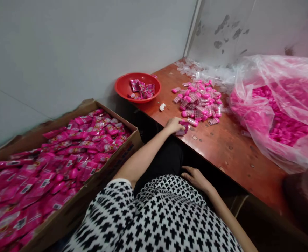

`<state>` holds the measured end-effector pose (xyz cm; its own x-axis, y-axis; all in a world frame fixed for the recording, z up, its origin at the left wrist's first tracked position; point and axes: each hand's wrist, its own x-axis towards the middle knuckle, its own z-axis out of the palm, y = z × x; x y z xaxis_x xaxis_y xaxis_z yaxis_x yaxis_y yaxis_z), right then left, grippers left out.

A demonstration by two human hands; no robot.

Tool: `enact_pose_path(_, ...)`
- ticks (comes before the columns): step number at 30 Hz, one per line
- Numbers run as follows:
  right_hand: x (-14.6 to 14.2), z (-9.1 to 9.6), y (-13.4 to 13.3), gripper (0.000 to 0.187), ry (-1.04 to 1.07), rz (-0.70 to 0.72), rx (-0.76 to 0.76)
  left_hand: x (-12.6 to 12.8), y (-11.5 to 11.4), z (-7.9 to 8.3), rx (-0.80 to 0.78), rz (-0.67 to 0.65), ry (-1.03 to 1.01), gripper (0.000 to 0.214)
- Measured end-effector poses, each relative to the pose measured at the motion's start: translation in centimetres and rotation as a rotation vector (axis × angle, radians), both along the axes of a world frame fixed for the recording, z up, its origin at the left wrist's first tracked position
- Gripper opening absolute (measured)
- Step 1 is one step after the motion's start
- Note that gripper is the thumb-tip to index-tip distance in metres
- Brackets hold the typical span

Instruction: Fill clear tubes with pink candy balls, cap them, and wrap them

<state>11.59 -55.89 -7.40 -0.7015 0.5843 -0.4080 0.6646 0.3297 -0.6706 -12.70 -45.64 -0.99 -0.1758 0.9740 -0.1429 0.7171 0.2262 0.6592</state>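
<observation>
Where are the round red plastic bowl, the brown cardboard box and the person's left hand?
Round red plastic bowl point(122, 88): head view, bare inner wall.
Brown cardboard box point(104, 176): head view, outer side wall.
Left hand point(173, 125): head view, back of hand, holding a pink packet point(183, 126).

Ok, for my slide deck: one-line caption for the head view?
Left hand holds a pink packet at the table edge; right hand rests on the lap.

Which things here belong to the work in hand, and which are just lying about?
In hand: left hand gripping a small pink foil packet; heap of small pink-and-clear plastic cases beside it; open cardboard box of pink packets; red plastic bowl holding a few packets.
Lying about: crumpled white scrap; loose clear plastic pieces by the wall; right hand, idle on the lap.
</observation>
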Motion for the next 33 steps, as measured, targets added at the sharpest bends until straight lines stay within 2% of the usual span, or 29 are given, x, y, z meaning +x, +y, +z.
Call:
enact_pose_path(2, 0.5, 1.2, 0.0, 0.047, 0.044, -0.034, -0.036, 2.5, 0.3, 0.1, 0.034, -0.102, -0.037, 0.026)
enact_pose_path(5, 0.7, 2.0, 0.0, 0.044, 0.092, -0.056, -0.058, 5.5, 1.4, -0.2, 0.004, -0.143, 0.032, 0.029)
enact_pose_path(7, 0.6, 2.1, 0.1, 0.043, 0.113, -0.066, -0.071, 6.5, 1.7, -0.7, -0.013, -0.130, 0.091, 0.033)
enact_pose_path(10, 0.4, 2.1, 0.6, 0.041, 0.138, -0.070, -0.099, 6.5, 0.8, -1.5, 0.090, -0.166, 0.161, 0.044)
enact_pose_path(13, 0.1, 3.1, 2.0, 0.039, 0.170, -0.040, -0.105, 4.5, -0.4, -2.0, 0.262, -0.197, 0.198, 0.049)
enact_pose_path(15, -0.1, 4.2, 3.4, 0.037, 0.207, -0.039, -0.086, 2.0, -0.5, -2.2, 0.326, -0.118, 0.229, 0.043)
enact_pose_path(19, -0.7, 5.9, 6.4, 0.034, 0.270, -0.091, -0.018, -5.0, 1.7, -2.8, 0.323, 0.209, 0.398, 0.046)
enact_pose_path(20, -0.9, 6.0, 7.0, 0.033, 0.277, -0.100, -0.002, -6.6, 2.5, -3.0, 0.294, 0.250, 0.428, 0.048)
enact_pose_path(22, -1.4, 6.0, 8.0, 0.031, 0.283, -0.105, 0.030, -9.0, 3.8, -3.7, 0.228, 0.234, 0.458, 0.045)
enact_pose_path(26, -2.2, 5.4, 8.8, 0.029, 0.287, -0.085, 0.057, -10.5, 4.9, -4.9, 0.204, 0.202, 0.438, 0.030)
enact_pose_path(31, -2.0, 5.2, 10.0, 0.029, 0.297, -0.138, 0.120, -10.6, 5.2, -5.6, 0.189, 0.326, 0.350, 0.022)
enact_pose_path(33, -1.7, 5.1, 11.0, 0.028, 0.305, -0.189, 0.183, -11.2, 5.5, -5.9, 0.190, 0.384, 0.311, 0.025)
